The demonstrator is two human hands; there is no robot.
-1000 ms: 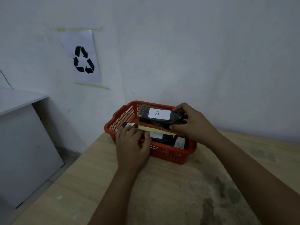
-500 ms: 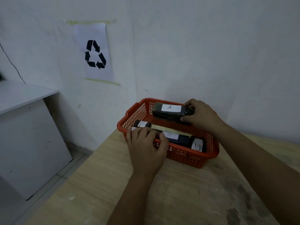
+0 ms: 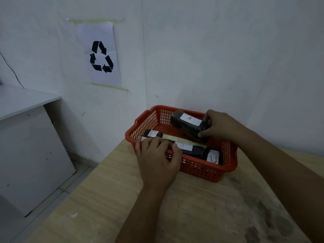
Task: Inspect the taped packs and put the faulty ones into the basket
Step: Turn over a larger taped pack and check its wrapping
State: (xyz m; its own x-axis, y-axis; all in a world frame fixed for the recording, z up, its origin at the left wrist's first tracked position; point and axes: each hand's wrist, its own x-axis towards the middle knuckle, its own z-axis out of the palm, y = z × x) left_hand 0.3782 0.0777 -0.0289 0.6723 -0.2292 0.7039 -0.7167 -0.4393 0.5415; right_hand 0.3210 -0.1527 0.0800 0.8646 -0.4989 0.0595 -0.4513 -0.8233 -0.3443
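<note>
The pack labelled A (image 3: pixel 188 126) sits tilted inside the red basket (image 3: pixel 226 170), toward its far side, with the right hand (image 3: pixel 220 126) gripping one end; release looks left to do. Three labelled packs already lie along the near wall. The left hand (image 3: pixel 157 160) rests over the near rim, fingers curled, hiding whether it grasps anything.

Head view, single camera: worn at head height, facing forward and down over both forearms toward a wall corner. Close range; left grip (image 3: pixel 157 155) and right grip (image 3: pixel 219 125) sit mid-frame, surface (image 3: pixel 105 199) below them, walls beyond.
</note>
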